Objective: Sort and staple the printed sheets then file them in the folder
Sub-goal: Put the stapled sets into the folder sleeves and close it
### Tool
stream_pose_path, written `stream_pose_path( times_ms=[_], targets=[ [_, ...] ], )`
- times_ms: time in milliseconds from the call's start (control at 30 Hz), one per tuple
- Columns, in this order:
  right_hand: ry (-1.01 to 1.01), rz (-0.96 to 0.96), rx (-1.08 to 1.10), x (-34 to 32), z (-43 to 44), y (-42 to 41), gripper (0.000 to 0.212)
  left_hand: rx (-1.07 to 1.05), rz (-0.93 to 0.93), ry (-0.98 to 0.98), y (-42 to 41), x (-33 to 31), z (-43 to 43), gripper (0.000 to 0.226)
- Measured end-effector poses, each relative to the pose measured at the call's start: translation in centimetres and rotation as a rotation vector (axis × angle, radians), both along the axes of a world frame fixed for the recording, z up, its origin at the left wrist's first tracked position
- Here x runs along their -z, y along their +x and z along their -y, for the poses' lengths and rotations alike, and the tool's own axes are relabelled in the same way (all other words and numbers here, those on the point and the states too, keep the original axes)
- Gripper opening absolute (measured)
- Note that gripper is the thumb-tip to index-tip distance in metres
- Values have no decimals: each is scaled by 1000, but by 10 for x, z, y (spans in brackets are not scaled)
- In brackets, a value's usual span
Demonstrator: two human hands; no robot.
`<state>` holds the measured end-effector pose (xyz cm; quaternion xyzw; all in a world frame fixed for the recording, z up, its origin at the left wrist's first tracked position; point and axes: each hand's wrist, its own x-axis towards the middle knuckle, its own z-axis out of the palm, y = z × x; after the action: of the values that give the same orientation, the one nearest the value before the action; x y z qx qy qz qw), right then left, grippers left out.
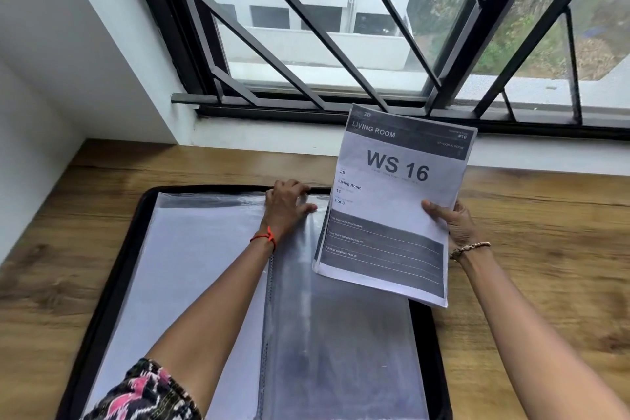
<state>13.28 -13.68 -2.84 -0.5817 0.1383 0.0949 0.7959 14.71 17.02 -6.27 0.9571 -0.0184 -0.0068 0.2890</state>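
Note:
A black folder [112,283] lies open on the wooden desk, with clear plastic sleeves [341,344] on its right side and a white sheet [191,266] in its left side. My left hand [286,204] pinches the top edge of a clear sleeve near the folder's spine. My right hand [453,222] holds a set of printed sheets [392,208] by their right edge, lifted above the folder's upper right corner. The top sheet reads "LIVING ROOM", "WS 16" and "1 of 3". No stapler is in view.
The wooden desk [545,249] runs along a white sill under a barred window [341,44]. A white wall [51,78] closes the left side. Bare desk shows left and right of the folder.

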Motion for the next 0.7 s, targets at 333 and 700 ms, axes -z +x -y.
stream_pose_path(
  times_ms=[333,700],
  targets=[
    [8,9,40,6,5,4,87,-81,149,-94,-6,1,1,12],
    [-169,281,113,-55,-19,42,48,-59,251,-138,-33,3,-5,11]
  ],
)
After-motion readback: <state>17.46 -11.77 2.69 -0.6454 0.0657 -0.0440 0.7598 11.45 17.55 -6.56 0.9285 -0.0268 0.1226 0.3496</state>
